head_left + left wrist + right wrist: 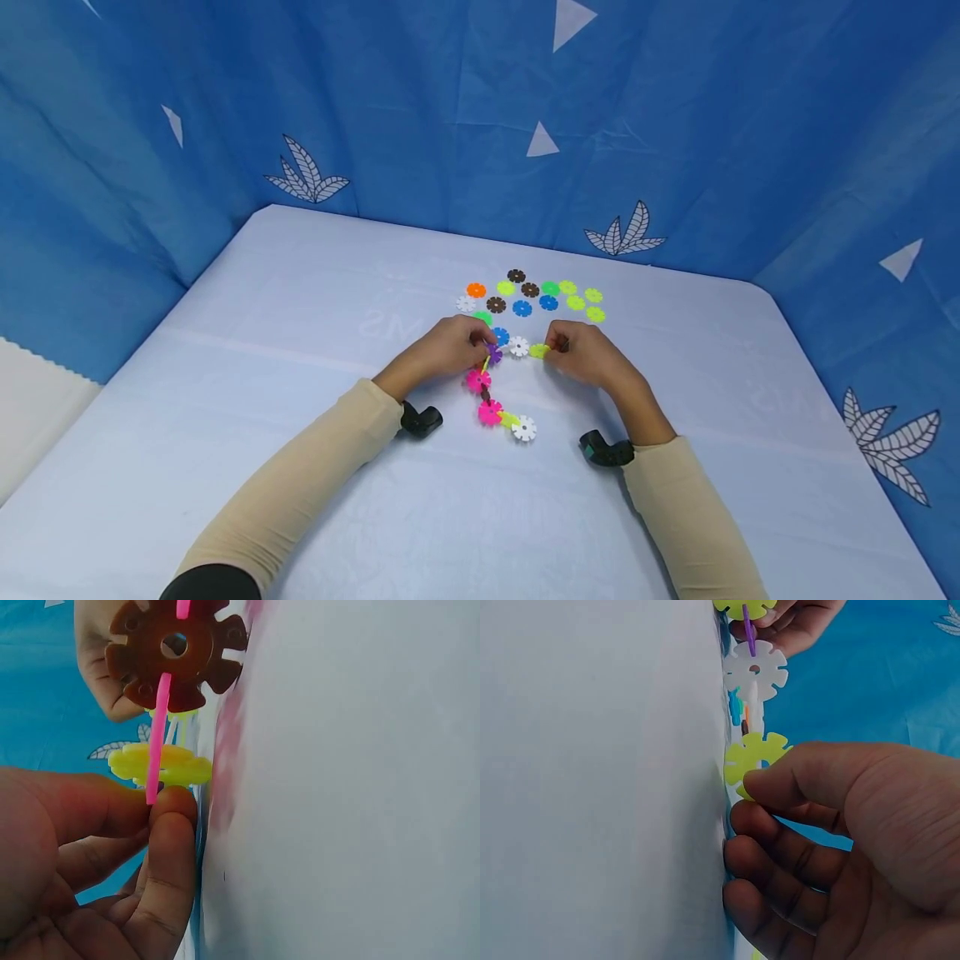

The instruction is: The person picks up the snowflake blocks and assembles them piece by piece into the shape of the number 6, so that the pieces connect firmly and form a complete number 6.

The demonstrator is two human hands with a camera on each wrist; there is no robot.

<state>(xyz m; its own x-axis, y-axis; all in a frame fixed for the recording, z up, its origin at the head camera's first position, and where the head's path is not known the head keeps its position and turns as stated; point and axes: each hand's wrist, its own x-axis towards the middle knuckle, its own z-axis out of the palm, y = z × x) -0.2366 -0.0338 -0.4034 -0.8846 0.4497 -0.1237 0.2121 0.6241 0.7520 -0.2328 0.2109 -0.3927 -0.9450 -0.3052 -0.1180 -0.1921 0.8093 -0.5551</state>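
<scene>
A curved chain of notched interlocking discs lies on the table, with pink discs (490, 412), a brown disc (176, 652) and a white end disc (524, 428). At its upper bend, my left hand (453, 346) pinches the chain by a purple disc (494, 355); the fingers partly hide the grip. White discs (519, 347) extend rightward from there. My right hand (588, 354) pinches a yellow-green disc (754, 761) between thumb and forefinger, at the edge of the white discs. Whether those two are slotted together I cannot tell.
Loose discs lie beyond the hands, among them an orange disc (476, 290), a brown disc (516, 276), a blue disc (522, 308) and several yellow-green discs (575, 302). A white cloth covers the table (465, 517). A blue curtain (450, 108) hangs behind it.
</scene>
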